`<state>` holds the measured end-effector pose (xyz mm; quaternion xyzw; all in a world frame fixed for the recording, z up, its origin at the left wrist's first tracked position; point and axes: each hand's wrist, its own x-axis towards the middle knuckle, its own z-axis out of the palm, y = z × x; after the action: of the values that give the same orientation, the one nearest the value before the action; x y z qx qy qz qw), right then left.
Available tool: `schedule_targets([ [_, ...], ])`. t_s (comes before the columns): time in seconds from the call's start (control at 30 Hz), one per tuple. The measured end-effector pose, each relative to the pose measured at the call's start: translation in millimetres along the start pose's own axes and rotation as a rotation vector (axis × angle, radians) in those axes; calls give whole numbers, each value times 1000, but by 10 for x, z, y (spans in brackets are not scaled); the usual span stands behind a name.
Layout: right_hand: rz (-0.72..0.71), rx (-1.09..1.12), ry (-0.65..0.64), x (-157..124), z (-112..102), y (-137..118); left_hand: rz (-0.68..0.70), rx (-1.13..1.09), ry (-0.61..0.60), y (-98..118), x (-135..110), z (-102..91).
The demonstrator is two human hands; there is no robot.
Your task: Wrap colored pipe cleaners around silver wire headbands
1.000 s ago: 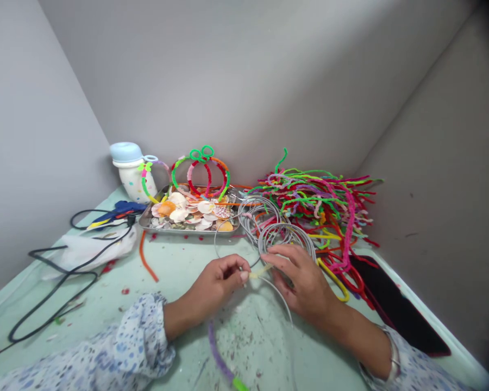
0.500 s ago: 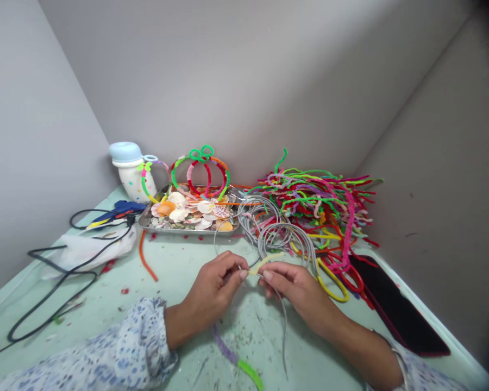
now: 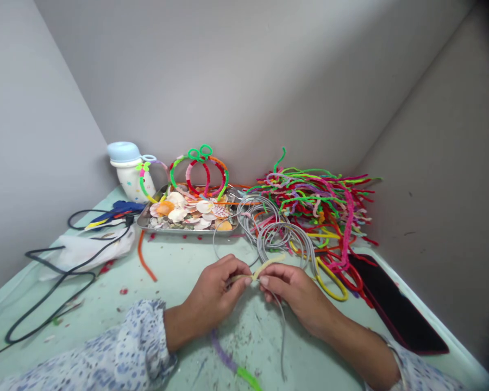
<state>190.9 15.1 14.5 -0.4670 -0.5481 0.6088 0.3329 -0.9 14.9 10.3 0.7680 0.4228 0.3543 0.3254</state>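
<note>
My left hand (image 3: 220,288) is closed in a pinch on a pale yellow pipe cleaner (image 3: 269,264) where it meets a grey wire. My right hand (image 3: 295,296) pinches the grey wire (image 3: 283,336) just to the right, and the wire's loose end hangs down past the fingers. The pipe cleaner's free end sticks up to the right between the hands. Below my left hand curves a purple and green fuzzy strip (image 3: 225,354); its upper end is hidden by the hand. Loops of grey wire (image 3: 287,239) lie just beyond my fingers.
Behind stand a metal tray (image 3: 187,232) of seashells, fuzzy rings (image 3: 207,174) and a white bottle (image 3: 131,179). A pile of coloured pipe cleaners (image 3: 313,195) lies at right, beside a dark phone-like slab (image 3: 399,304). On the left are a black cable (image 3: 44,293) and blue-handled pliers (image 3: 126,207).
Both hands have shifted slightly downward. The pale yellow pipe cleaner now rises more steeply from between the fingertips, with a strand of it showing along my left fingers.
</note>
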Motion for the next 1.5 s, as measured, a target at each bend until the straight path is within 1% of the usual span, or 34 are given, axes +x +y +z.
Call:
schedule_targets([
  [0.13, 0, -87, 38, 6, 4, 23, -8, 1, -13, -1, 5, -2],
  [0.3, -44, -119, 33, 9, 5, 30, -27, -1, -12, -2, 2, -2],
  [0.47, -146, -193, 32, -6, 8, 13, -52, -8, -14, 2, -3, 6],
  [0.6, -192, -278, 60, -25, -3, 44, -69, -1, -13, -7, 3, 16],
  [0.8, -386, -501, 54, -45, -26, 76, -94, -18, -6, -24, 2, 18],
  [0.9, -433, -581, 65, -42, -32, 87, -100, -27, -15, -20, 1, 12],
  [1.27, -578, -706, 102, -84, 2, 72, -129, -65, -10, -4, 1, 22],
  [1.5, -685, -777, 120, -62, -15, 163, -131, -65, -7, -6, 7, 21],
])
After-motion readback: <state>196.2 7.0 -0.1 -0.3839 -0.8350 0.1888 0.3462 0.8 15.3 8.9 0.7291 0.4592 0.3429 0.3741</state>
